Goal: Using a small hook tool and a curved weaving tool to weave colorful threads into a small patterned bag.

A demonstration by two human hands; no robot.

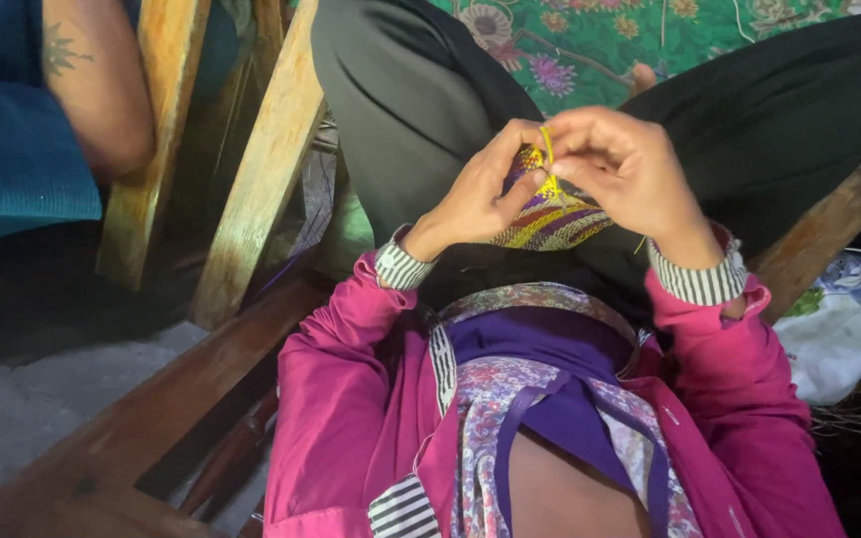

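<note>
Both hands were bunched up right over the lap: the left hand [480,194] cupped the edge of a small woven piece [550,221] in yellow, purple and red, while the right hand [625,169] pinched a yellow strand [548,159] sticking up from its top rim. Not much elbow room, with a wooden frame [261,179] close on the left and a wooden bar [819,234] just right of the wrist. Another person's arm [97,85] sat well off at top left.

Both hands cover the upper part of the small striped yellow-and-purple woven piece [550,221]. Left of it, another person's bare forearm [102,90] is cut by the top edge.
</note>
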